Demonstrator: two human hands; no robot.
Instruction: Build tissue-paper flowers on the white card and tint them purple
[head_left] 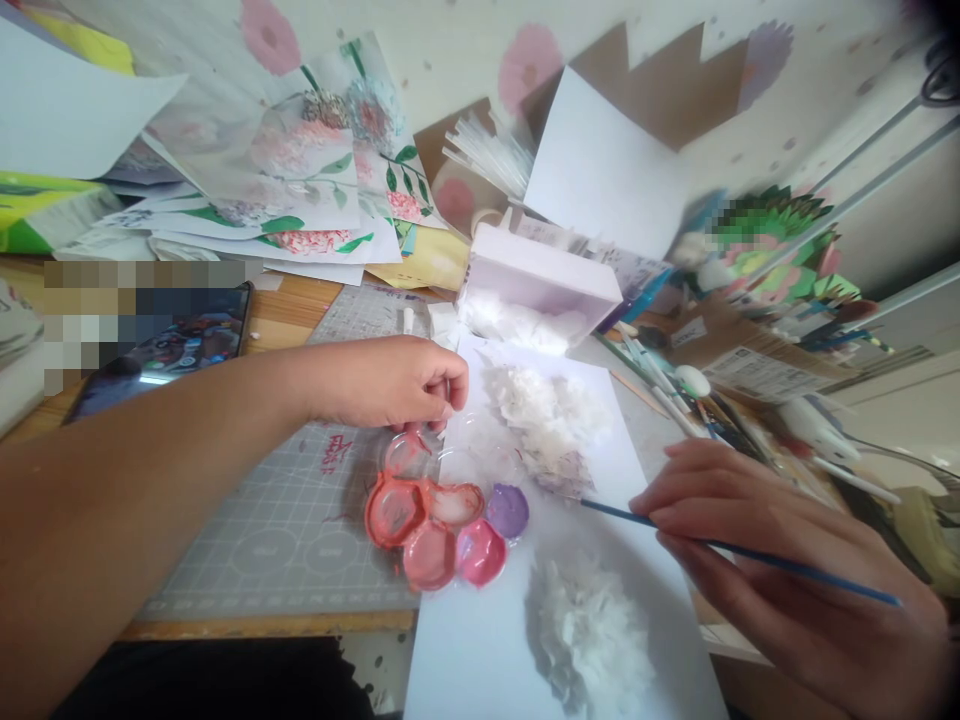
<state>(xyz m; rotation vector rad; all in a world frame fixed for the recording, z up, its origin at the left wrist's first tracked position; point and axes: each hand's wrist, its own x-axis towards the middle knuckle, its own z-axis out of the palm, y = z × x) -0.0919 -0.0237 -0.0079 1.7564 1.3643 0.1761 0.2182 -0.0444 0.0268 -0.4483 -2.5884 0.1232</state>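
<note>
My right hand point(780, 550) is closed around a thin blue paintbrush point(795, 572). Its tip is at the lower edge of a white ruffled flower cluster point(551, 415) on white paper point(480, 640), where the petals look faintly purple. With fingers curled together, my left hand point(420, 385) pinches the far rim of a clear plastic paint palette point(454, 505). Orange-red, pink and purple paint fills several of its round wells. Nearer to me, a second white ruffled cluster point(592, 640) lies on the paper.
A white box point(540, 270) with white tissue stands behind the paper, on a grey cutting mat point(247, 560). To the left lie a phone point(187, 345) and flower pictures point(300, 190). Brushes and a cardboard box point(750, 350) are at right.
</note>
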